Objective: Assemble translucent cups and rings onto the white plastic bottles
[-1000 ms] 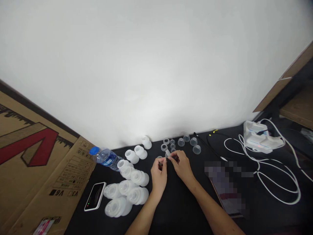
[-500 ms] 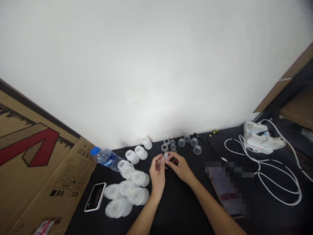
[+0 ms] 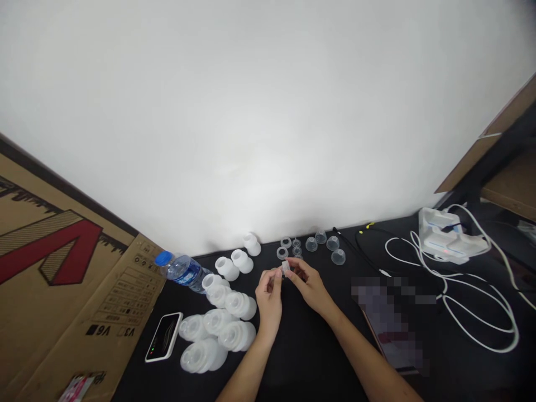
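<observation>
Right hand (image 3: 309, 285), left hand (image 3: 268, 296) pinching one clear plastic piece (image 3: 286, 268); four clear cups (image 3: 332, 243), four rings (image 3: 282, 253), ten white flanges (image 3: 237, 335) nearby.

White plastic funnels (image 3: 237, 304) crowd the left hand (image 3: 268, 298), clear cups (image 3: 312, 244) lie ahead, room opens rightward.

Small clear plastic part (image 3: 286, 268): short, stubby, roughly cylindrical, translucent, its long axis close to upright with a slight tilt. You have it pinched in the fingers of your right hand (image 3: 309, 286), held up at the middle of your work, not set down. Your left hand (image 3: 268, 297) sits close on the other side; contact there is hard to tell. Surface detail too small to read.
</observation>
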`<state>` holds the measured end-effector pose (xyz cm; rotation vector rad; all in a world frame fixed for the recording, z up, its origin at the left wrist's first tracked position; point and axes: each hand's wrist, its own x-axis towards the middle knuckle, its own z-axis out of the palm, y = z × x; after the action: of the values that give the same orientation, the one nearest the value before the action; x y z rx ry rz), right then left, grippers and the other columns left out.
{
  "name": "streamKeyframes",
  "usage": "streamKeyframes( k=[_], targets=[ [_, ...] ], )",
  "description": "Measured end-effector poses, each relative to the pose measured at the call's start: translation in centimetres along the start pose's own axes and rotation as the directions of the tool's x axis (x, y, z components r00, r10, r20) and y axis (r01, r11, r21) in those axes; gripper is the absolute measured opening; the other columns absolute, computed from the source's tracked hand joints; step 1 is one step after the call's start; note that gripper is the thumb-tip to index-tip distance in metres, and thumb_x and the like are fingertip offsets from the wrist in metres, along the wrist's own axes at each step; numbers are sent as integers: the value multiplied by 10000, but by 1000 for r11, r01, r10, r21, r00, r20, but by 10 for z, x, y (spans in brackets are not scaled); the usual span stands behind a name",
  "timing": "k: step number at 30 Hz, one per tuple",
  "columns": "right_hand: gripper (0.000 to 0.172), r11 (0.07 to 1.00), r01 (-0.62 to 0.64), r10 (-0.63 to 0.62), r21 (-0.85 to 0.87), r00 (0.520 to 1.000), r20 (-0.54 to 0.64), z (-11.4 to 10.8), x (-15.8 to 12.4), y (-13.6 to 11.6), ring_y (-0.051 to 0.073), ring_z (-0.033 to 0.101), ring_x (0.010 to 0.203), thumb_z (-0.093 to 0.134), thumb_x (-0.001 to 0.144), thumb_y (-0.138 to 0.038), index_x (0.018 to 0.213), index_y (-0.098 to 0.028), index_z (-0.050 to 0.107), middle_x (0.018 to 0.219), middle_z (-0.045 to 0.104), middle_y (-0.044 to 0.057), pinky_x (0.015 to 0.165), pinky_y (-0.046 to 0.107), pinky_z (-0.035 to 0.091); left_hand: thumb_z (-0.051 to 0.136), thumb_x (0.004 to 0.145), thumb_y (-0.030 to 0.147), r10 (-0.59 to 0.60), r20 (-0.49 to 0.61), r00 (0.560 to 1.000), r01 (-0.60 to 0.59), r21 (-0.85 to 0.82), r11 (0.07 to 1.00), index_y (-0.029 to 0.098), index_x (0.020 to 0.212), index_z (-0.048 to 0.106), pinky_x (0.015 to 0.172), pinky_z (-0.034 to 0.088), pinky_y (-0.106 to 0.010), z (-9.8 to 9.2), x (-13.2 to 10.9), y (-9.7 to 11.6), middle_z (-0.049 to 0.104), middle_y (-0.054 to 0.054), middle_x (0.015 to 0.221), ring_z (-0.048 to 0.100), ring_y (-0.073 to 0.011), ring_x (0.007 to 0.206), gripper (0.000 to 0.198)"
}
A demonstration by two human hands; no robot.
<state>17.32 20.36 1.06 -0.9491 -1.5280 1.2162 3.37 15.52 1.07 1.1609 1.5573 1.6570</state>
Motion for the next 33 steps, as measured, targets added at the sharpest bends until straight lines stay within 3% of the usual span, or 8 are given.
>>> streamKeyframes(
  k=[6, 9, 20, 27, 33],
  targets=[
    [389, 1000, -20, 20, 7, 1000, 18, 1, -1, 6, 280, 743, 1126, 616, 1052, -541, 1317, -284, 738, 1254, 791, 77, 1014, 419, 577, 691, 1004, 581, -16, 38, 999, 18, -35, 999, 208, 818, 736, 617, 437, -273, 0, 0, -4, 579, 2, 760, 519, -149, 653, 419],
    [394, 999, -27, 27, 17, 999, 26, 1, -1, 8, 288, 729, 1180, 604, 1061, -547, 1327, -285, 729, 1277, 782, 81, 1043, 430, 563, 698, 999, 586, -43, 63, 997, 48, -89, 995, 198, 817, 731, 604, 431, -266, 0, 1, -6, 577, 2, 764, 511, -142, 648, 429],
    [413, 993, -46, 43, 109, 999, 31, 1, 2, 8, 238, 694, 983, 679, 1007, -539, 1294, -243, 712, 1202, 768, 84, 871, 366, 557, 826, 883, 616, -221, 45, 974, 223, -343, 913, 154, 954, 815, 594, 448, -236, 6, 2, -13, 680, -29, 802, 536, -113, 644, 467],
    [453, 995, -56, 50, 78, 996, 70, -8, 5, 3, 202, 655, 880, 786, 895, -399, 1325, -273, 718, 1197, 744, 63, 706, 309, 514, 773, 932, 612, -187, 46, 981, 192, -260, 946, 170, 1125, 836, 636, 494, -260, 3, 3, -16, 749, -54, 892, 569, -128, 664, 486],
    [376, 999, -43, 43, -14, 999, -5, -4, 2, 0, 199, 636, 842, 792, 867, -336, 1232, -259, 749, 1176, 765, 58, 676, 308, 500, 746, 962, 591, -92, 21, 996, 94, -154, 983, 185, 1063, 843, 588, 466, -255, 0, 3, -12, 703, -32, 874, 535, -122, 636, 430]
  ],
)
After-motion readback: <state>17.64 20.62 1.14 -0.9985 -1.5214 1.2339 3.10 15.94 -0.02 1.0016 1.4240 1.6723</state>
